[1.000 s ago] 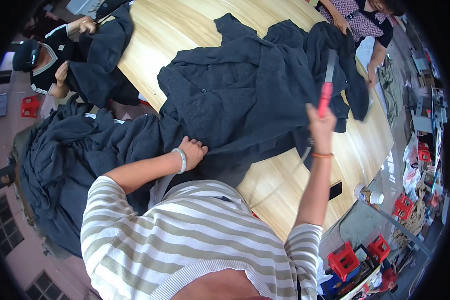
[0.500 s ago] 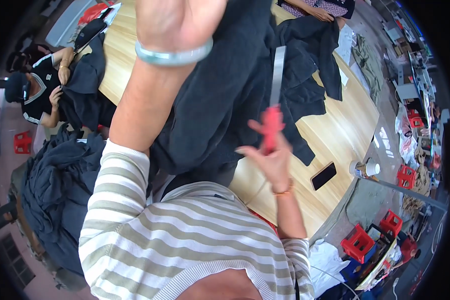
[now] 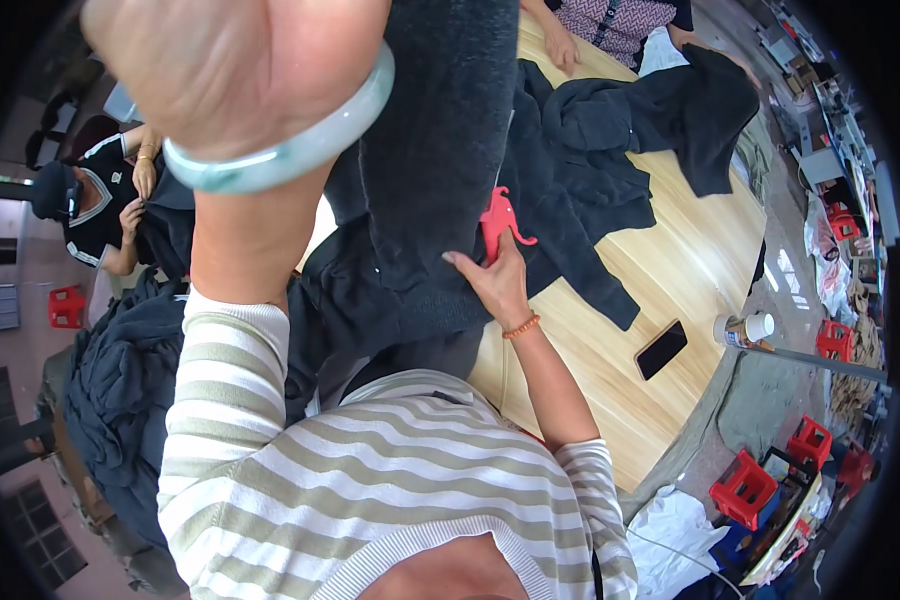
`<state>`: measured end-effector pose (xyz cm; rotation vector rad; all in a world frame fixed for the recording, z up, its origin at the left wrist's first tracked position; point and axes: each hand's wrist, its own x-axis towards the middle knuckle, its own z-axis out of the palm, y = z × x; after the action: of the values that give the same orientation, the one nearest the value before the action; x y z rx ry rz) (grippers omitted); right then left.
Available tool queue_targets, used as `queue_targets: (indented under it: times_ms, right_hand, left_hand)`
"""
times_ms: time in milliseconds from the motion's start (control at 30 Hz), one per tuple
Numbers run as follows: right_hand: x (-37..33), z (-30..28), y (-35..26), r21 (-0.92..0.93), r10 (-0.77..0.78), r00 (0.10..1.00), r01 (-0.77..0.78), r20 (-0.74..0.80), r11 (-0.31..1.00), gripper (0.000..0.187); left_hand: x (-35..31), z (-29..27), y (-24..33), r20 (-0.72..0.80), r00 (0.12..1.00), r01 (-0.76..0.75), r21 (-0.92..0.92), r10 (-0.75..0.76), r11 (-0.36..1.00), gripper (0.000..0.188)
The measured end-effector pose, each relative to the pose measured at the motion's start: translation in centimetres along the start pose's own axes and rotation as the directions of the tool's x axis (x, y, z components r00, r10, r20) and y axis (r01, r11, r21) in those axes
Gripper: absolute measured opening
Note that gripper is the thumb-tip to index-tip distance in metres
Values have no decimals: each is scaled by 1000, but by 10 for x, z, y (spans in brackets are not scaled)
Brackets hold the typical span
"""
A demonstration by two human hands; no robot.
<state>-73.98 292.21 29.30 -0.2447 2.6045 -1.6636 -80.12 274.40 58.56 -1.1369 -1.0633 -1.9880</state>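
Left grip (image 3: 240, 70): raised high, palm side toward me, pale green bangle (image 3: 290, 157) at the wrist. Fingers run out of view and blur; I cannot tell whether they are clenched or released. Dark raised garment (image 3: 435, 130) hangs just beside it, its lower part bunched against the front of the striped top (image 3: 400, 470).

Right grip (image 3: 502, 283): wrapped round the red-handled tool (image 3: 494, 225), thumb spread to the side toward the dark cloth. Trigger lever juts out on the tool's right; a thin metal strip shows above the handle, along the garment's edge. Beaded bracelet (image 3: 522, 327) on this wrist.

Table (image 3: 660, 260): light wood grain. A second dark garment (image 3: 585, 125) lies spread over its far right part, one sleeve pointing toward the black phone (image 3: 661, 350), which lies flat, apart from it. White cup (image 3: 758, 326) near the right edge.

Surroundings: heaped dark cloth (image 3: 120, 385) at the person's left. Capped co-worker (image 3: 100, 205), upper left, has both hands at dark cloth. Another co-worker in a patterned top (image 3: 605, 25) stands at the far side.
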Motion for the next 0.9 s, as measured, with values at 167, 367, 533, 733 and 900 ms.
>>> queue_targets:
  times_ms: [167,367,533,733,900]
  right_hand:
    - [9,-50,-9,333,145,929,-263,341,905,27]
    - [26,-155,9,590,45,941,-246,334,769,36]
    - [-2,-167,75,308,279,848,-442,451,843,37]
    - [-66,-135,67,-486,512,449,-183,732,855,28]
    - [-32,-120,98,-191,262,944,-224,202,956,27]
  left_hand:
    - [-20,20,28,-173,981,107,133,-83,985,20]
    - [23,-140,87,-426,896,261,281,-124,924,23]
    - [-136,-206,5,-769,398,575,-215,-501,789,24]
    - [-323,-208,56,-914,-142,862,-304,-381,407,33]
    - [-330,-259,144,-926,174,389,378,-336,-841,41]
